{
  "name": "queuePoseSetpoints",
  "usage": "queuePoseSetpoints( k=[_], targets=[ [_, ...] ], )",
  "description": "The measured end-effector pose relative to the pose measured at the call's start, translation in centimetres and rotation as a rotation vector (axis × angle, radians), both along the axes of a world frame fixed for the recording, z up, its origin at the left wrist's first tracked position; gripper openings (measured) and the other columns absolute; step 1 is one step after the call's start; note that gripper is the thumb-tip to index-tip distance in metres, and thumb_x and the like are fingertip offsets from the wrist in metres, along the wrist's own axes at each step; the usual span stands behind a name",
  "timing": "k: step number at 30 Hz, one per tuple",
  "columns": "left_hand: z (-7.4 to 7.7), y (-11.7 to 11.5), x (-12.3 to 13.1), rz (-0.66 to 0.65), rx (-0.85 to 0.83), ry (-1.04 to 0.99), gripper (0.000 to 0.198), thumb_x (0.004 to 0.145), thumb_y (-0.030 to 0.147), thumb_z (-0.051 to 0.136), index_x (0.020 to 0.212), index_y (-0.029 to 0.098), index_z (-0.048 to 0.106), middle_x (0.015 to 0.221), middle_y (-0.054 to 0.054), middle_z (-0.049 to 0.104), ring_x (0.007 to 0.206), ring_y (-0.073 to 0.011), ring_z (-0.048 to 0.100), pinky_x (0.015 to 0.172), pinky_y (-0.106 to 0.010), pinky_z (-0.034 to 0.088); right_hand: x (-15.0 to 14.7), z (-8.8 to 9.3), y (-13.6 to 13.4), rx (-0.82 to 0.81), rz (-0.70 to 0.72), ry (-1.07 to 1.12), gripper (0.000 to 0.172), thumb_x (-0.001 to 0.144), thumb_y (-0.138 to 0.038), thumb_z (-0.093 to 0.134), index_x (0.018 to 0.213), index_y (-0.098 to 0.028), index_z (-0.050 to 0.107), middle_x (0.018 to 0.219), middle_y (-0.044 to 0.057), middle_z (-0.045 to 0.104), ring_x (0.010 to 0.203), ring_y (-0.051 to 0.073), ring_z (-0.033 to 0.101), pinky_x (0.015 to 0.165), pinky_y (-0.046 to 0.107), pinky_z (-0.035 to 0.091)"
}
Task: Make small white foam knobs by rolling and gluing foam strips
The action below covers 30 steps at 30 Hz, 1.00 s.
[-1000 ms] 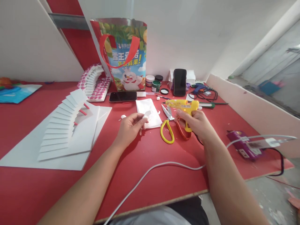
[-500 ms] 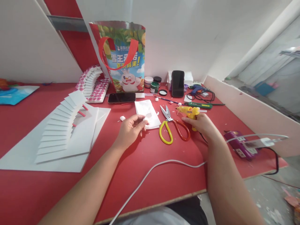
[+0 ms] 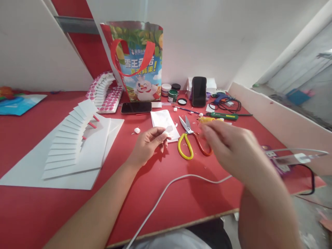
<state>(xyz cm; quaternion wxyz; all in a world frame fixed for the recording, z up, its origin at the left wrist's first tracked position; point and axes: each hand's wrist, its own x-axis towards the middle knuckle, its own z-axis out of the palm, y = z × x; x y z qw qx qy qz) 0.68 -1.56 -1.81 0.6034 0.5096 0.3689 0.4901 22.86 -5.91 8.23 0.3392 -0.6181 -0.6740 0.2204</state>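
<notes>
My left hand pinches a small white piece between thumb and fingertips, just above a folded white sheet. What the piece is made of is too small to tell. My right hand, blurred by motion, is raised over the table with its fingers bent and close together; whether anything is between them does not show. Behind it, partly covered, lies a yellow glue gun. Scissors with one yellow and one red handle rest with blades parted between my hands, the red handle partly behind my right hand.
White stepped fan-like strips lie on white boards at left. A patterned bag, paint jars, a standing phone, a flat phone and a green-handled tool line the back. A white cable crosses the front.
My right hand has left the glue gun's handle and moved up and left, towards the scissors and my left hand. My left hand still pinches the small white piece.
</notes>
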Motion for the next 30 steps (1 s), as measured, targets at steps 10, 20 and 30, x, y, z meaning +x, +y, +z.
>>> queuePoseSetpoints(
  k=[10,20,30],
  targets=[
    [0.1,0.0,-0.5,-0.049,0.021,0.027,0.024,0.09,0.038,0.067,0.104,0.018,0.071,0.074,0.0,0.065,0.064,-0.0105,0.059,0.064,-0.024,0.05,-4.7,-7.7,5.1,-0.203,0.277,0.643,0.029,0.075,-0.022,0.058,0.094,-0.021,0.08,0.087,0.003,0.065,0.067,0.011,0.05,0.058,0.025,0.042],
    [0.0,0.1,-0.4,-0.033,0.023,-0.016,0.02,0.09,0.035,0.067,0.093,0.015,0.071,0.072,-0.001,0.063,0.064,-0.0098,0.058,0.062,-0.022,0.05,-4.5,-8.7,5.1,-0.013,0.426,0.548,0.04,0.087,-0.012,0.051,0.109,-0.031,0.079,0.1,0.005,0.064,0.081,0.012,0.055,0.069,0.027,0.048],
    [0.1,0.0,-0.3,0.049,0.019,0.035,0.021,0.086,0.037,0.071,0.084,0.016,0.071,0.063,0.002,0.062,0.054,-0.008,0.056,0.054,-0.02,0.049,-4.4,-9.2,5.1,0.235,0.474,0.364,0.054,0.087,-0.001,0.044,0.116,-0.033,0.076,0.096,0.003,0.064,0.086,0.012,0.06,0.079,0.029,0.052]
  ],
)
